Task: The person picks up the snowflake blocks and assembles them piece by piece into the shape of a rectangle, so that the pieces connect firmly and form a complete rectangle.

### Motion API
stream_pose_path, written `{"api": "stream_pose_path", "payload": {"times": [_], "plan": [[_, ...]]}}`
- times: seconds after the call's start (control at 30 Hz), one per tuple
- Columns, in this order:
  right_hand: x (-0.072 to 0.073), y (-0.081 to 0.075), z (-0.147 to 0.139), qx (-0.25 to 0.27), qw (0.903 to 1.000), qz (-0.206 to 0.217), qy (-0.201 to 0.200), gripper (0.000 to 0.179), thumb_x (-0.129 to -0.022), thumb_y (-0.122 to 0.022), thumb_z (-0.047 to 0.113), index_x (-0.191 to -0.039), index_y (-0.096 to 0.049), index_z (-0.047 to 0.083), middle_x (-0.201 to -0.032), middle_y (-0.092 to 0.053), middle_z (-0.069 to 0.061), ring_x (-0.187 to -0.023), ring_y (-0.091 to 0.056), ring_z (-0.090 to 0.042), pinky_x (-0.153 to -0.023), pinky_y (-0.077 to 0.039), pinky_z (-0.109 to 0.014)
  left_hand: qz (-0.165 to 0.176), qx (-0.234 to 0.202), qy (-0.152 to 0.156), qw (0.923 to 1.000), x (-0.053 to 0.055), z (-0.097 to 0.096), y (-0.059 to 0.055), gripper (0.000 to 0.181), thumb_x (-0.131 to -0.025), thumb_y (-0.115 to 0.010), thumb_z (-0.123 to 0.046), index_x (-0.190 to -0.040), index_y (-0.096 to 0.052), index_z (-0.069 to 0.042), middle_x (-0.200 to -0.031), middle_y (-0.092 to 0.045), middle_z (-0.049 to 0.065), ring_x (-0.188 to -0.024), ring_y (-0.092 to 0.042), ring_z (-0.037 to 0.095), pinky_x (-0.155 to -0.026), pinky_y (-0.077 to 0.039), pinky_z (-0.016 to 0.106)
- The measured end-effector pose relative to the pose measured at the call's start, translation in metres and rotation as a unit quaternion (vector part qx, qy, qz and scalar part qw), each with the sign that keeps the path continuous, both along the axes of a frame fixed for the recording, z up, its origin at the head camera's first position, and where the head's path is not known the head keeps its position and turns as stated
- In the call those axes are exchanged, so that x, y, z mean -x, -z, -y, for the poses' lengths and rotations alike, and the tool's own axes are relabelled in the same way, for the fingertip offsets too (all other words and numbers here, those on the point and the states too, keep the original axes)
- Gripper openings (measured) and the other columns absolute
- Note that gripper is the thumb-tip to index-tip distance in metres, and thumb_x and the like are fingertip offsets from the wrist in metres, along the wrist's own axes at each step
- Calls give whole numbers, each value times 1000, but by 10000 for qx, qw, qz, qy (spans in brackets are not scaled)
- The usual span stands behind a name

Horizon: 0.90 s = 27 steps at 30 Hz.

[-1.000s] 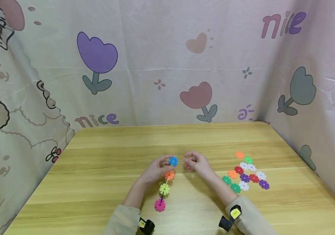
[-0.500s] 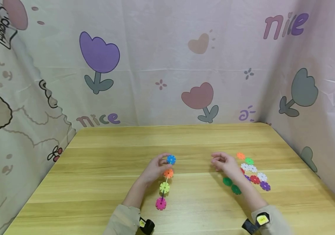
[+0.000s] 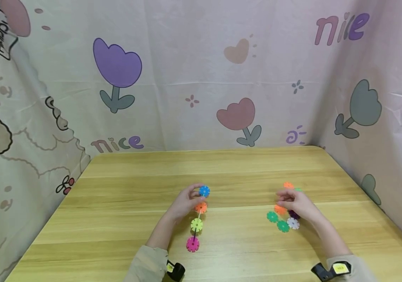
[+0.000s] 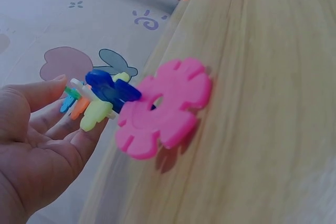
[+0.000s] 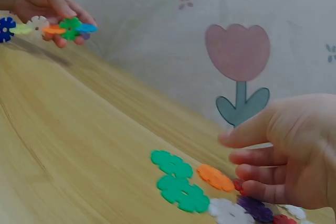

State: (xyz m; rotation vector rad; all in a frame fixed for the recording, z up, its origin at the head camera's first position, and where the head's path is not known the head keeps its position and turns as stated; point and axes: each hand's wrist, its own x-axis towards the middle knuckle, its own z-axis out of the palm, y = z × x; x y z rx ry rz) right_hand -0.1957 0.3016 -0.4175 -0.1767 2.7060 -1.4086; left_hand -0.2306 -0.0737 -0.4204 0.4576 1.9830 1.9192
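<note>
My left hand (image 3: pixel 183 201) holds a chain of notched plastic flower discs by its far end, fingers and thumb around the orange and blue links. The pink disc (image 4: pixel 181 93) is at the near end. Behind it come a dark blue disc (image 4: pixel 111 88), a yellow-green disc (image 3: pixel 196 225), a white one (image 5: pixel 39 23), an orange disc (image 3: pixel 201 207), a green one (image 5: pixel 69 28) and the blue disc (image 3: pixel 204 191). My right hand (image 3: pixel 299 204) hovers over loose discs of the same kind, its fingers loosely bent and holding nothing; it hides part of the group.
Around the right hand lie green discs (image 5: pixel 182 193), a white disc (image 3: pixel 293 223), an orange disc (image 5: pixel 215 177), a purple disc (image 5: pixel 255 209) and a farther orange disc (image 3: pixel 288 185). The wooden table (image 3: pixel 134 219) meets a printed curtain (image 3: pixel 180 58) at the back.
My right hand has moved right, away from the chain's far end to above the loose discs. The left hand stays nearly in place, still holding the chain.
</note>
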Motion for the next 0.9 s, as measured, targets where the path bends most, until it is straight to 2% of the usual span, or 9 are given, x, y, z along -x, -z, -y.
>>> {"api": "stream_pose_path", "payload": {"times": [0.3,0.57,0.77,0.9], "plan": [[-1,2,-7,-493,9984,33,-266,35,-78,-72,7,-108,-59,-8,-87,-56,-8,-76,-48,-19,-61,-43,-24,38,94,-97,9999,0,1,-2,46,-91,-56,-4,-134,-39,0,-112,-55,27,-86,-60,17,-69,-49,26],[-2,4,-4,-897,9949,-206,-407,26,-75,-75,7,-95,-62,-1,-80,-51,-6,-71,-44,-18,-59,-39,-25,39,120,-99,9999,0,1,-1,47,-91,-56,-5,-134,-39,0,-111,-55,27,-85,-59,17,-68,-49,27],[-2,4,-3,-981,9946,-201,-285,20,-76,-72,3,-91,-59,1,-77,-51,-4,-71,-45,-18,-58,-40,-26,59,104,-65,9999,2,1,1,48,-92,-56,-5,-136,-37,2,-113,-56,28,-87,-60,17,-70,-49,26],[1,4,-1,-1125,9928,-390,-143,12,-80,-68,3,-89,-60,2,-77,-55,-3,-70,-48,-16,-59,-42,-25,124,-26,-93,9999,2,1,1,46,-91,-56,-3,-134,-38,3,-112,-55,30,-84,-60,16,-69,-49,25]]}}
